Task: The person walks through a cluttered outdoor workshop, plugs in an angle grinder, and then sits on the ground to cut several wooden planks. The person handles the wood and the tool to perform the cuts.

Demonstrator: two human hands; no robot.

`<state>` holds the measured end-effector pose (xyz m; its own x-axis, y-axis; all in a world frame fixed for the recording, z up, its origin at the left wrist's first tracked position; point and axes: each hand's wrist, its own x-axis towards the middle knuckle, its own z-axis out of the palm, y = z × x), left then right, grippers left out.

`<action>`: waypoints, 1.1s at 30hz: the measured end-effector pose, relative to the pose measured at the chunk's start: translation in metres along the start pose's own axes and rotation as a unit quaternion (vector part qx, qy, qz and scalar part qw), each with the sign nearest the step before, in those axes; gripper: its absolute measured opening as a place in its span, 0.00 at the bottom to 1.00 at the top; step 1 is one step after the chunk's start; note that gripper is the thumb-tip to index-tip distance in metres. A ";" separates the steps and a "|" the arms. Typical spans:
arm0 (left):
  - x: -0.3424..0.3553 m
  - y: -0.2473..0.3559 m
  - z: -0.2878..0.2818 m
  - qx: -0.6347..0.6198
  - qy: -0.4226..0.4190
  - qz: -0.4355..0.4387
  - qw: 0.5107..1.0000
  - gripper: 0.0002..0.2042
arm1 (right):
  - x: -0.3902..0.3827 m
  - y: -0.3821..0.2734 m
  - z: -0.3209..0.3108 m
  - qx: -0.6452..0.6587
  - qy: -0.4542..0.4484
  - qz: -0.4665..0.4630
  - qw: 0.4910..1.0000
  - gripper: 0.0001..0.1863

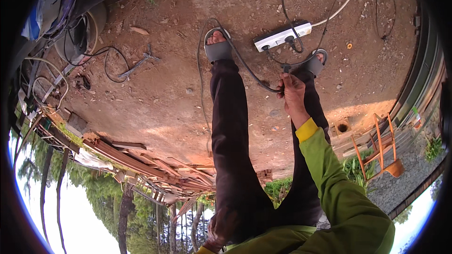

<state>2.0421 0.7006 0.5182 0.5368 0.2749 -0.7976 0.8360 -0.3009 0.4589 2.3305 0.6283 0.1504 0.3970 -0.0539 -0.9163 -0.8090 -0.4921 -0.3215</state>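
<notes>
My right hand (294,91) is closed on a black electrical plug (286,68), pinching it between thumb and fingers. A dark cord (249,71) loops away from that hand toward my left foot. Just beyond the plug lies a white power strip (303,29) with dark sides, on the ground between my feet. Two black plugs sit in its sockets, one at the left end (265,48) and another near the middle (289,40). My left hand (220,228) is low in the picture against my left thigh; shadow hides how its fingers are held.
Bare reddish soil (160,84) surrounds my sandalled feet. Cables trail over it, including a white one (340,11) from the strip. A bucket (96,23) and tangled wire (136,63) lie left. Stacked planks (141,162) and an orange metal frame (380,148) stand toward the lower edges.
</notes>
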 end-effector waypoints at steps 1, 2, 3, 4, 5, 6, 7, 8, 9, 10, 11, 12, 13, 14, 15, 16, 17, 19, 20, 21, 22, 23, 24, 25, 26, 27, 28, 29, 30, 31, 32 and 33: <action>0.003 0.000 0.002 0.022 0.006 -0.002 1.000 0.16 | 0.002 0.008 0.000 0.017 0.000 -0.001 1.000 0.14; 0.006 -0.002 0.004 0.042 0.015 -0.006 0.999 0.16 | 0.004 0.013 0.001 0.032 -0.002 -0.002 0.999 0.15; 0.010 -0.007 0.005 0.056 -0.017 0.014 0.998 0.18 | 0.008 0.017 0.000 0.042 -0.001 0.004 0.999 0.14; 0.011 -0.012 0.010 0.052 -0.004 0.025 0.998 0.18 | 0.008 0.019 0.001 0.051 0.000 0.013 0.999 0.14; 0.010 -0.018 0.021 0.044 0.014 0.036 0.998 0.18 | 0.006 0.020 0.003 0.058 -0.002 0.016 0.998 0.13; 0.007 -0.022 0.029 0.036 0.032 0.047 0.998 0.18 | 0.007 0.021 0.005 0.052 0.013 0.009 0.999 0.14; 0.010 -0.020 0.030 0.041 0.025 0.051 0.998 0.17 | 0.013 0.023 0.007 0.047 0.025 0.004 0.999 0.14; 0.018 -0.017 0.029 0.046 0.017 0.055 0.997 0.17 | 0.019 0.023 0.010 0.041 0.038 0.000 0.998 0.14; 0.027 -0.013 0.027 0.051 0.010 0.060 0.997 0.17 | 0.025 0.021 0.014 0.048 0.051 -0.002 0.998 0.13; 0.037 -0.009 0.025 0.057 0.000 0.067 0.996 0.16 | 0.042 0.030 0.010 -0.018 0.062 -0.041 0.997 0.14; 0.045 -0.006 0.023 0.063 -0.010 0.075 0.995 0.16 | 0.065 0.046 0.005 -0.084 0.074 -0.078 0.991 0.15; 0.049 -0.003 0.022 0.068 -0.022 0.083 0.994 0.15 | 0.081 0.056 0.000 -0.150 0.086 -0.112 0.979 0.17; 0.051 -0.004 0.022 0.066 -0.018 0.073 0.995 0.13 | 0.087 0.050 -0.001 -0.194 0.094 -0.120 0.969 0.17; 0.052 -0.003 0.023 0.064 -0.012 0.062 0.996 0.10 | 0.088 0.034 0.002 -0.238 0.100 -0.129 0.958 0.17; 0.055 -0.003 0.024 0.063 -0.006 0.054 0.997 0.08 | 0.092 0.020 0.003 -0.280 0.107 -0.138 0.944 0.18; 0.057 -0.003 0.026 0.060 -0.004 0.058 0.997 0.08 | 0.100 0.015 0.000 -0.304 0.113 -0.133 0.937 0.18; 0.057 -0.003 0.027 0.059 -0.003 0.059 0.997 0.09 | 0.107 0.012 -0.003 -0.328 0.116 -0.126 0.929 0.17; 0.057 -0.006 0.027 0.064 -0.018 0.058 0.996 0.10 | 0.114 0.004 -0.008 -0.375 0.105 -0.108 0.915 0.17; 0.054 -0.007 0.026 0.072 -0.034 0.054 0.995 0.11 | 0.113 -0.003 -0.008 -0.398 0.088 -0.098 0.908 0.17; 0.053 -0.007 0.026 0.080 -0.050 0.049 0.994 0.12 | 0.114 -0.005 -0.010 -0.420 0.071 -0.087 0.901 0.17; 0.054 -0.006 0.026 0.084 -0.050 0.051 0.994 0.12 | 0.120 0.001 -0.011 -0.417 0.083 -0.102 0.899 0.17; 0.056 -0.005 0.026 0.088 -0.049 0.053 0.994 0.11 | 0.125 0.010 -0.013 -0.415 0.096 -0.117 0.897 0.18; 0.057 -0.003 0.026 0.092 -0.049 0.054 0.993 0.11 | 0.130 0.018 -0.016 -0.413 0.108 -0.132 0.895 0.19; 0.058 -0.003 0.026 0.097 -0.055 0.054 0.992 0.11 | 0.126 0.011 -0.016 -0.422 0.085 -0.118 0.895 0.16; 0.058 -0.003 0.026 0.103 -0.061 0.054 0.991 0.11 | 0.133 0.020 -0.018 -0.463 0.062 -0.158 0.870 0.15; 0.058 -0.003 0.025 0.108 -0.066 0.055 0.990 0.10 | 0.143 0.033 -0.020 -0.502 0.038 -0.196 0.841 0.14; 0.060 -0.003 0.025 0.114 -0.067 0.061 0.989 0.10 | 0.150 0.041 -0.022 -0.539 0.016 -0.234 0.809 0.13; 0.059 -0.001 0.026 0.118 -0.066 0.062 0.989 0.10 | 0.142 0.031 -0.019 -0.533 0.014 -0.223 0.816 0.12; 0.059 0.000 0.028 0.123 -0.065 0.063 0.988 0.10 | 0.133 0.020 -0.017 -0.528 0.012 -0.213 0.822 0.12; 0.052 -0.004 0.030 0.118 -0.078 0.050 0.989 0.10 | 0.126 0.010 -0.015 -0.522 0.011 -0.202 0.829 0.12; 0.048 -0.008 0.032 0.113 -0.091 0.040 0.989 0.10 | 0.128 0.010 -0.015 -0.517 0.005 -0.197 0.833 0.12; 0.044 -0.011 0.033 0.115 -0.091 0.045 0.988 0.10 | 0.130 0.010 -0.016 -0.511 -0.001 -0.193 0.837 0.12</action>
<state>2.0530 0.6860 0.4657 0.5612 0.0748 -0.8243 0.7259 -0.5229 0.4468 2.3809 0.6027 0.0318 0.5423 0.2809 -0.7919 0.1738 -0.9596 -0.2214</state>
